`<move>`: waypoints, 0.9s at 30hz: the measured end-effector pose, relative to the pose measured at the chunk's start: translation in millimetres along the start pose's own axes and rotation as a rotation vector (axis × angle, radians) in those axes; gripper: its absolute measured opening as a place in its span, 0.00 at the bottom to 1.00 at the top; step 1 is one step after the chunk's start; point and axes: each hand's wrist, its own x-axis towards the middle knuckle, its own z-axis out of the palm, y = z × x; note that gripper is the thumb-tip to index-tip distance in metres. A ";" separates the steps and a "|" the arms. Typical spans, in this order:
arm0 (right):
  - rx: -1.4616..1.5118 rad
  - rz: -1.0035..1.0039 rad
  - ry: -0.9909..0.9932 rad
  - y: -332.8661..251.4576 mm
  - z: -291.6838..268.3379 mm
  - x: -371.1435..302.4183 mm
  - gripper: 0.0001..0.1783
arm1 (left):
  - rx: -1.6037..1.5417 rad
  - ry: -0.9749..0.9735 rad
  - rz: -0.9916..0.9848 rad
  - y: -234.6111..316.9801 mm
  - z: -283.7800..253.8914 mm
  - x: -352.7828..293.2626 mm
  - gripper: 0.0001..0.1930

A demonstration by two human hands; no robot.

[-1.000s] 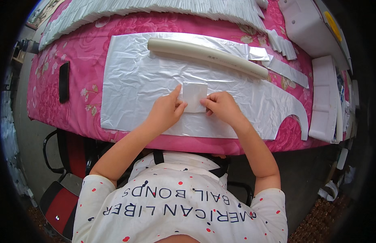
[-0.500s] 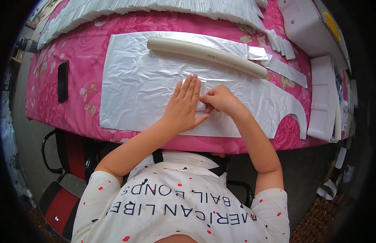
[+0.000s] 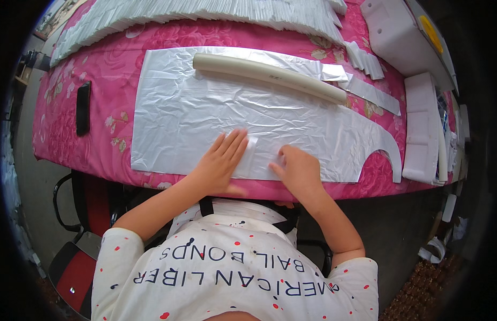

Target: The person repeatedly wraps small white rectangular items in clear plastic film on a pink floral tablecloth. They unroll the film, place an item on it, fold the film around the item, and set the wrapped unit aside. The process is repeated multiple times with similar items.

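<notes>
A thin, wrinkled, shiny white plastic sheet (image 3: 179, 125), cut with a curved notch at its right end like an apron, lies flat in front of me. My left hand (image 3: 222, 163) rests on its near part, fingers stretched out. A small pale patch (image 3: 252, 145) shows beside those fingertips; whether it is a fold or a separate piece I cannot tell. Just to the right, my right hand (image 3: 299, 170) is over the sheet, its thumb apart from the bent fingers and nothing visible between them. A long beige tube (image 3: 270, 78) lies across the sheet's far part.
The pink flowered tablecloth (image 3: 106, 155) covers the table. A black oblong object (image 3: 83, 108) lies at left. Folded white plastic pieces (image 3: 205, 10) line the far edge, with a smaller stack (image 3: 364, 60) at right. White foam boxes (image 3: 421, 128) stand at the right edge.
Both hands have moved nearer to me, the left also slightly leftward. My right thumb and fingers, pinched together before beside my left hand, have come apart.
</notes>
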 end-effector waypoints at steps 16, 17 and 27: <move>0.808 -0.611 0.188 3.2 14.7 32.4 0.16 | -0.450 0.383 0.052 8.2 -10.3 -61.6 0.34; 0.801 -0.499 0.343 25.7 6.0 46.3 0.14 | -0.443 0.419 0.028 7.7 -12.8 -58.3 0.34; 0.004 0.288 1.225 298.1 -143.9 170.0 0.10 | -0.512 0.390 -0.135 8.5 -25.3 -45.9 0.32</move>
